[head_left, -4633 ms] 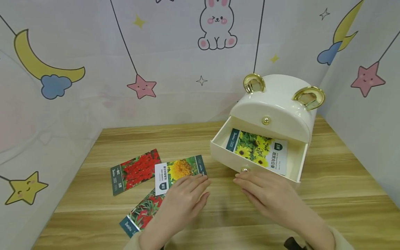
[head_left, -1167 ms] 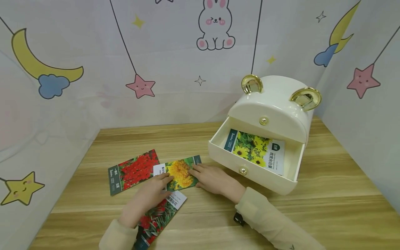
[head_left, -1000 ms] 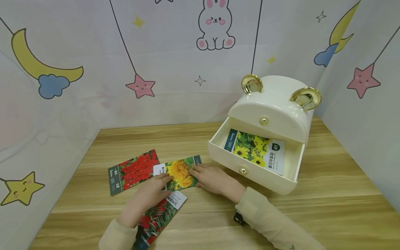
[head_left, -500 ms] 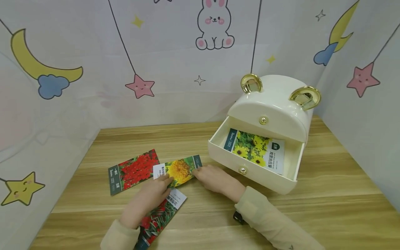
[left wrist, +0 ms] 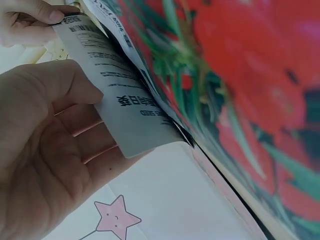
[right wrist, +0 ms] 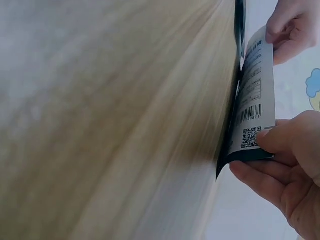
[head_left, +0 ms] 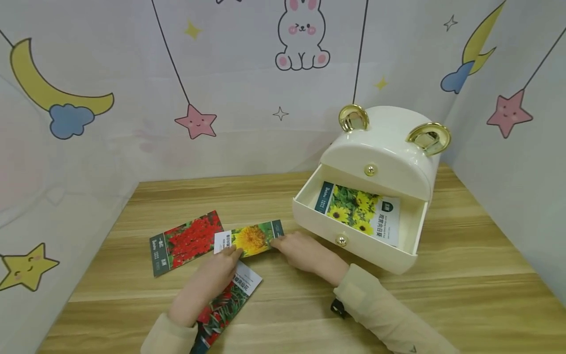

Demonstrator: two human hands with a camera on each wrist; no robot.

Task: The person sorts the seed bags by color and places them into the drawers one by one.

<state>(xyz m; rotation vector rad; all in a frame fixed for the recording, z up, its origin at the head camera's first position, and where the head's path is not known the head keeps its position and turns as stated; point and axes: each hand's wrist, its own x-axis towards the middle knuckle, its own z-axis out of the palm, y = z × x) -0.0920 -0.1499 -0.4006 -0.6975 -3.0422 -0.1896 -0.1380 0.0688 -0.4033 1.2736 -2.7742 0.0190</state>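
Observation:
A flower seed packet [head_left: 251, 240] with a yellow bloom lies on the table, its near edge bent up. My left hand [head_left: 212, 275] pinches that edge close to the white end; the thumb [left wrist: 85, 90] presses the printed back. At the dark end my right hand [head_left: 305, 253] pinches the same edge, its thumb [right wrist: 280, 137] beside the QR code. Under my left forearm is a second seed packet [head_left: 227, 307] with red flowers and leaves, partly hidden. Farther left lies a third packet [head_left: 194, 241] full of red blooms, its corner close to the yellow one.
A white bear-eared drawer box [head_left: 376, 157] with gold ears stands at the back right. Its lower drawer [head_left: 353, 246] is pulled out and holds a yellow-daisy seed packet [head_left: 353, 209]. A printed cloth [head_left: 247, 147] hangs behind the wooden table [head_left: 353, 314].
Both hands came over to the yellow-flower packet and lay on it with extended fingers. Now they pinch its near edge, which has risen off the table. The drawer has stayed out.

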